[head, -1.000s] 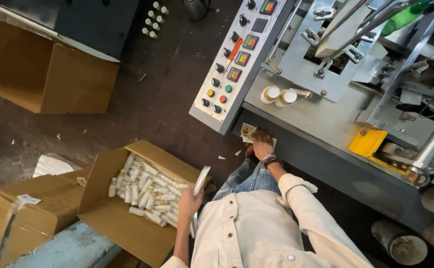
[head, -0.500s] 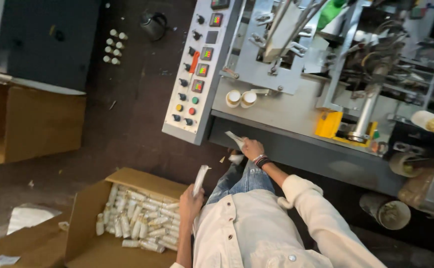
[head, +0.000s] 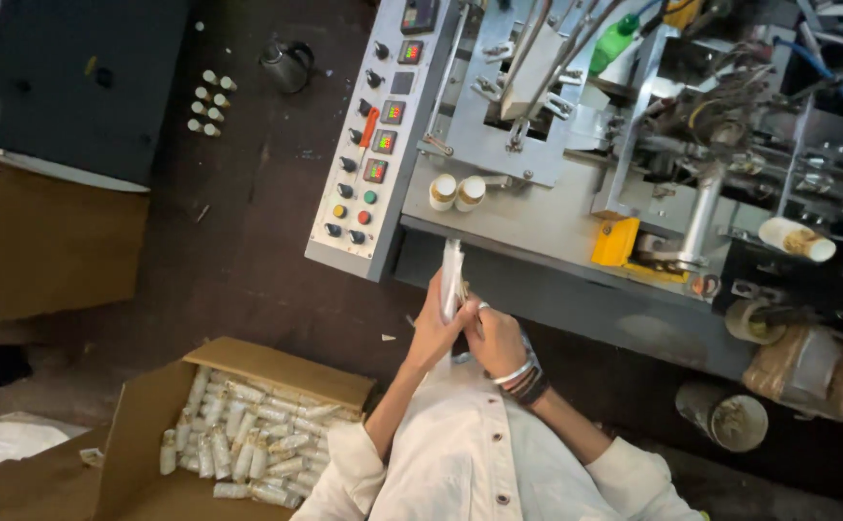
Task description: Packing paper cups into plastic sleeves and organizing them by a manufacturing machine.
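- A dark, dusty workshop floor (head: 248,260) is seen from above, with a grey metal machine (head: 576,174) taken here as the landmark.
- A slanted control panel (head: 373,145) with coloured buttons and small displays is fixed to the machine's left edge.
- Two small white cups (head: 455,191) are stood on the machine's flat deck, just right of the panel's lower part.
- A yellow block (head: 616,241) is mounted on the same deck, further right of the cups.
- A thin stack of flat white sheets (head: 451,275) is held upright against the machine's front edge, just below the two cups.
- The left hand (head: 433,333) is wrapped around the stack from its left side, fingers closed on it.
- The right hand (head: 495,340) is pressed to the stack's lower right side, fingers curled narrow against it; dark bands are worn at that wrist.
- An open cardboard box (head: 238,425) filled with small white rolled pieces is set on the floor, well below and left of the machine.
- A second, larger cardboard box (head: 50,241) is placed far left of the machine.
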